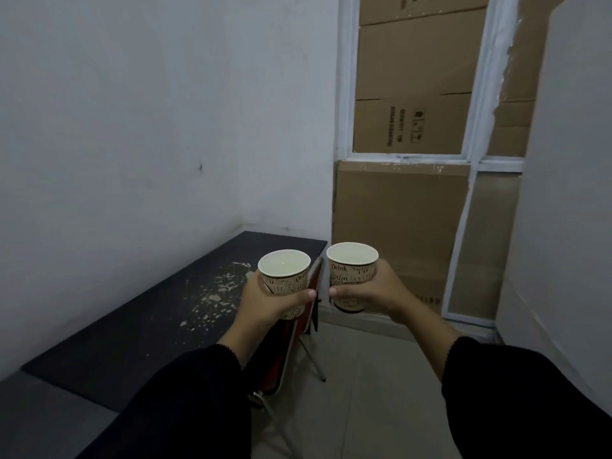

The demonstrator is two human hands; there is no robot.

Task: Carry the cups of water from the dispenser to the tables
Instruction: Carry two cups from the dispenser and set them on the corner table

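I hold two printed paper cups upright in front of me, both with water near the rim. My left hand is wrapped around the left cup, which hangs over the right edge of a long black table. My right hand grips the right cup, held over the floor to the right of that table. The two cups are side by side, a small gap between them. Both arms wear black sleeves.
The black table runs along the white left wall and has chipped pale patches on its top. A folded red chair with metal legs leans against the table's right side. Cardboard sheets cover a white-framed window ahead. Grey tiled floor lies below on the right.
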